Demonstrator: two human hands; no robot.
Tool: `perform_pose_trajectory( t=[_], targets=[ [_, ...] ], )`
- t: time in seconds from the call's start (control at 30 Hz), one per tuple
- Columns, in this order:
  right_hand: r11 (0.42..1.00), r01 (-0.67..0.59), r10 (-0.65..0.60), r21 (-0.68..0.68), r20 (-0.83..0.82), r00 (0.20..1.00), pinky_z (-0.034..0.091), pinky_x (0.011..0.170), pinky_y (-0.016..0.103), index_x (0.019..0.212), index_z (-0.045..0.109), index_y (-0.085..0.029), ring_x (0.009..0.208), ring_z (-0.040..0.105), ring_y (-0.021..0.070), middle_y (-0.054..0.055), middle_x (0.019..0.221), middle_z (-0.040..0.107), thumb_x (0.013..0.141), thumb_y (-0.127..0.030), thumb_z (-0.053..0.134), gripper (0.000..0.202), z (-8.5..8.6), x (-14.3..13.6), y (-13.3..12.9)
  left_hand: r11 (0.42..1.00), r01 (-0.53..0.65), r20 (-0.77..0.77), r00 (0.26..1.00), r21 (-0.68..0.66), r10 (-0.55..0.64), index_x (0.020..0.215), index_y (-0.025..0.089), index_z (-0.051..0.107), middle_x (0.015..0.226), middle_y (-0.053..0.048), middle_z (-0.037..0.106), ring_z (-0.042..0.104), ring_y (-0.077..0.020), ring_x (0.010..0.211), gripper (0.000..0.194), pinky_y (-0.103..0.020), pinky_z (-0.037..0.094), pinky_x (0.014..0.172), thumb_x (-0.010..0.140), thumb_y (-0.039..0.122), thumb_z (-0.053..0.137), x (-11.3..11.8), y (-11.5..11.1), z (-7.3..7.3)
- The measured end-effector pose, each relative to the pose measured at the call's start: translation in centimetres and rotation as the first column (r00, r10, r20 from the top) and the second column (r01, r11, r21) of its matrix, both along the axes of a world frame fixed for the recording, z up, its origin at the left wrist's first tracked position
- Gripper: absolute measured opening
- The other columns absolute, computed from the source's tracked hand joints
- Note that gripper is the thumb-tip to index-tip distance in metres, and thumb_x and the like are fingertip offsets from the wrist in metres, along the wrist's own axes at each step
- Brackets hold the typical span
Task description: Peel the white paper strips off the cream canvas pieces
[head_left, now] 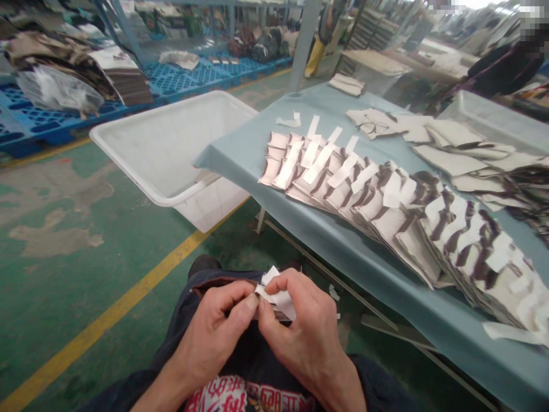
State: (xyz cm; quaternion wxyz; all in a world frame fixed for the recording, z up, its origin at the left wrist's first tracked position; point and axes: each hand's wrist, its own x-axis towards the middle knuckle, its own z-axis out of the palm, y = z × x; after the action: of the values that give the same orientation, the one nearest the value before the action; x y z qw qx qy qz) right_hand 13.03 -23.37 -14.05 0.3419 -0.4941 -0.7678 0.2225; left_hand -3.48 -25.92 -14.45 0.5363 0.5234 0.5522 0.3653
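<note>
Over my lap, my left hand is closed, its thumb and index finger pinching the edge of a small off-white piece with dark edging. My right hand is closed on the same piece, its fingertips almost touching the left thumb. A white tab stands up from the piece behind my right fingers; much of the piece is hidden by my hands. To the right, on a table covered in blue-grey cloth, a long overlapping row of similar pale pieces carries white strips.
A white plastic tub stands on the floor beside the table's left corner. Loose pale sheets and a pair of glasses lie farther back on the table. Blue pallets hold bundles. A person in yellow trousers stands behind.
</note>
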Motion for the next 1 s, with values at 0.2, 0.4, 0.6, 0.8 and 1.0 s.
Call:
perform_pose_trajectory(
  t=[0.2, 0.4, 0.6, 0.8, 1.0],
  targets=[
    [1.0, -0.02, 0.02, 0.005, -0.03, 0.999, 0.042, 0.065, 0.031, 0.085, 0.061, -0.02, 0.068, 0.062, 0.0189, 0.002, 0.077, 0.066, 0.087, -0.017, 0.06, 0.004, -0.3, -0.6, -0.5, 0.998, -0.061, -0.012, 0.998, 0.019, 0.061, 0.067, 0.017, 0.06, 0.064, 0.001, 0.056, 0.051, -0.0154, 0.063, 0.04, -0.026, 0.042, 0.06, 0.097, 0.04, 0.05, -0.1, -0.1, 0.1],
    [0.992, -0.124, 0.12, -0.034, -0.095, 0.988, 0.046, 0.069, 0.032, 0.09, 0.063, -0.021, 0.074, 0.064, 0.0203, 0.002, 0.081, 0.07, 0.086, -0.014, 0.063, 0.008, -0.8, 0.5, -0.3, 0.994, -0.1, 0.039, 0.994, 0.033, 0.098, 0.072, 0.017, 0.061, 0.067, 0.001, 0.056, 0.051, -0.0154, 0.065, 0.041, -0.025, 0.043, 0.061, 0.102, 0.042, 0.05, -0.6, -0.2, -0.4],
    [0.921, -0.149, 0.071, -0.359, -0.22, 0.973, 0.043, 0.058, 0.027, 0.089, 0.065, -0.021, 0.061, 0.059, 0.016, 0.0, 0.075, 0.068, 0.082, -0.023, 0.062, 0.008, 0.2, 0.9, -0.2, 0.998, -0.06, 0.048, 0.997, 0.033, 0.059, 0.071, 0.017, 0.06, 0.068, 0.001, 0.052, 0.047, -0.0153, 0.065, 0.043, -0.026, 0.04, 0.061, 0.103, 0.043, 0.049, -1.1, -0.7, -1.0],
    [0.879, -0.12, 0.059, -0.461, -0.144, 0.988, 0.042, 0.059, 0.027, 0.083, 0.067, -0.021, 0.061, 0.058, 0.0163, 0.0, 0.071, 0.066, 0.081, -0.028, 0.059, 0.011, 1.6, 0.6, 1.0, 0.999, 0.007, -0.034, 0.999, 0.04, -0.005, 0.074, 0.015, 0.065, 0.069, 0.0, 0.054, 0.05, -0.0161, 0.067, 0.046, -0.027, 0.04, 0.063, 0.104, 0.043, 0.046, -0.8, -0.7, -0.7],
    [0.88, -0.201, 0.181, -0.429, -0.086, 0.98, 0.045, 0.065, 0.027, 0.087, 0.069, -0.021, 0.067, 0.062, 0.0165, 0.0, 0.075, 0.069, 0.081, -0.022, 0.056, 0.014, 1.6, 1.6, 1.8, 1.0, 0.005, -0.036, 0.999, 0.005, -0.005, 0.074, 0.016, 0.066, 0.07, 0.0, 0.057, 0.051, -0.0163, 0.067, 0.046, -0.027, 0.041, 0.062, 0.104, 0.045, 0.046, -0.8, -0.5, -0.6]
  ],
)
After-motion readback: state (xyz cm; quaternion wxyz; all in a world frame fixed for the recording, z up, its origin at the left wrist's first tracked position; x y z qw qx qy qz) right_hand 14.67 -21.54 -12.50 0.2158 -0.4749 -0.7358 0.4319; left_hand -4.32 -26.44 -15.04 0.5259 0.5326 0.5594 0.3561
